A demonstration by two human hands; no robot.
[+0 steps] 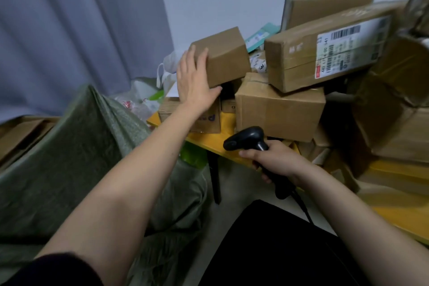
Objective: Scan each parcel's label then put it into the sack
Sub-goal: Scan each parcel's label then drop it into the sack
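Left hand [195, 76] grips small brown parcel [224, 57] at its left end, fingers on top, thumb beneath; parcel sits atop heap on yellow worktop [209, 139]. Right hand [274, 160] wraps black scanner [247, 140] handle, head pointing left. Green sack [76, 146] slumps just left of worktop. Labelled long box [325, 51] leans on square box [278, 107] beside parcel. Parcel's label not visible; heap at right blurred, cut off.
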